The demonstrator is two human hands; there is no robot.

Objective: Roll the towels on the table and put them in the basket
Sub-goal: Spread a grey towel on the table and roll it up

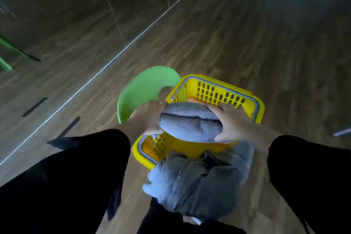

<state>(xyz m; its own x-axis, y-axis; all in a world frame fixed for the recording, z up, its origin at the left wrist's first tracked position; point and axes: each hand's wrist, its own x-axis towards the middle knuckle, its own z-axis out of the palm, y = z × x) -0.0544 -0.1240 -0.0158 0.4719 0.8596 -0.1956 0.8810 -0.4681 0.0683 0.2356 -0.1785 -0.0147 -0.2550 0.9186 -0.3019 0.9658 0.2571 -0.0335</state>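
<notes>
**Two hands holding a rolled grey towel over a yellow basket**

A person is looking down across a wide wood-grain surface, with black sleeves framing the lower corners of the view. A yellow slotted basket is sitting at the centre. A pale green curved seat is standing just beside its far left corner. A loose grey towel is lying bunched against the basket's near wall, not yet rolled.

A rolled grey towel is hanging across the basket's mouth, level with the rim or just above it. The left hand is gripping its left end and the right hand its right end, fingers curling round the cloth. Something orange is peeking out behind the roll, inside the basket; it is too blurred to identify.

The step in hand appears to be setting the roll down. Doing it well probably means squeezing both ends so the soft cloth is not unwinding, and lowering it level beside the orange item. The roll looks about as long as the basket is wide, so letting go only once it is resting inside seems wise.
</notes>
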